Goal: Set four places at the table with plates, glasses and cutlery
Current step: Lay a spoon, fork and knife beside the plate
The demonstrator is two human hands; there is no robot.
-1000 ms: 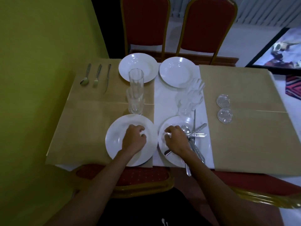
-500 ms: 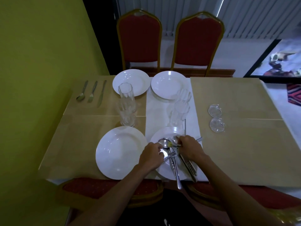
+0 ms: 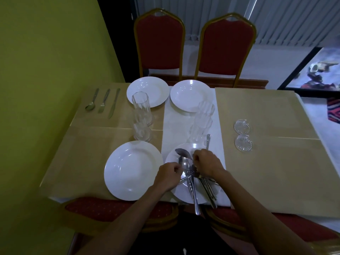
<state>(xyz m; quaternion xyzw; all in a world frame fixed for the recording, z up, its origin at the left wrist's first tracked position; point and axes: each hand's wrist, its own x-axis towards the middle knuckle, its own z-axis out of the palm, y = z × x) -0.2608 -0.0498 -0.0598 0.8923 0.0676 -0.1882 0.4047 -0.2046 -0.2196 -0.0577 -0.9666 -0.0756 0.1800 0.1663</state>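
Both hands work over the near right plate [image 3: 184, 196], which carries a loose pile of cutlery [image 3: 193, 183]. My right hand [image 3: 207, 163] pinches the handle of a spoon [image 3: 183, 153] lifted over the plate. My left hand [image 3: 168, 176] grips another piece from the pile. The near left plate [image 3: 131, 170] is bare. Two more white plates [image 3: 147, 92] [image 3: 190, 94] sit at the far side. A spoon, fork and knife [image 3: 104, 103] lie in a row at the far left. Glasses stand in two groups [image 3: 141, 116] [image 3: 202, 122] mid-table.
Two small cut-glass coasters [image 3: 242, 135] lie on the tan mat to the right. Two red chairs [image 3: 193, 46] stand behind the table, two more at the near edge. A green wall runs along the left.
My left hand left the near left plate and moved right onto the cutlery pile. My right hand lifted a spoon over the near right plate. The camera tilted up.
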